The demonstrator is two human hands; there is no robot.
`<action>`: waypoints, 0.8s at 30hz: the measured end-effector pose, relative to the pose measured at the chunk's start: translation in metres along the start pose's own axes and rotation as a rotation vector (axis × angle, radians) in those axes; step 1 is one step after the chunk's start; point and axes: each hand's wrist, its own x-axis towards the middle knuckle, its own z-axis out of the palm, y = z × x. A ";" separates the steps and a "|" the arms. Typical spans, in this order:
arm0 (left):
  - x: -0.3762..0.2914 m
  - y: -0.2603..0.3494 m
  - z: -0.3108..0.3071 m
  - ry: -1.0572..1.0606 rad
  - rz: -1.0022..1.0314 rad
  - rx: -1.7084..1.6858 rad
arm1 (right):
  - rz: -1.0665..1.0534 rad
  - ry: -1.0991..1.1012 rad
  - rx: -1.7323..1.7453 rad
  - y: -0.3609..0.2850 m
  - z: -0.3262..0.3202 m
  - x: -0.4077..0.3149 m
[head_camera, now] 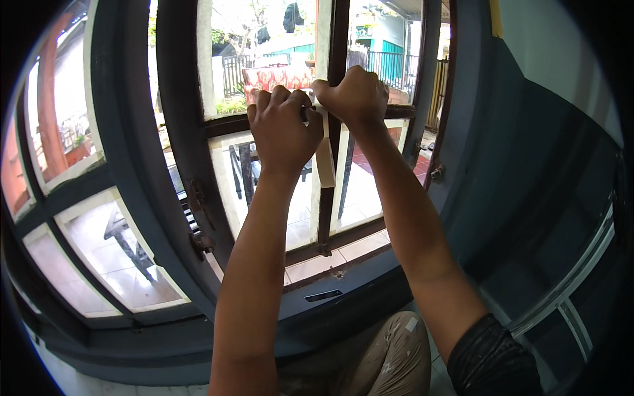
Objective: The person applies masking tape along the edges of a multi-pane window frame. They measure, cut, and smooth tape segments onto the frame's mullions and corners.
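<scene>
A strip of pale masking tape [325, 161] hangs against the dark wooden muntin [340, 59] of a glazed window sash, its lower end loose. My left hand [285, 131] pinches the strip between thumb and bent fingers, just left of the muntin. Higher up and to the right, my right hand [359, 96] is curled with its thumb at the strip's upper part; the fingertips are hidden behind the hand. Pale tape also borders the window panes [277, 198] around the muntin.
A flat black object [323, 296] lies on the grey sill below. Rusty metal latch hardware [200, 242] juts from the sash's left side. Another taped window [119, 247] stands at left, a dark wall [545, 173] at right. My bent knee [396, 351] is close under the sill.
</scene>
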 end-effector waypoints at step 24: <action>0.001 -0.005 -0.001 -0.009 -0.001 0.003 | -0.091 0.041 0.100 -0.013 -0.005 0.027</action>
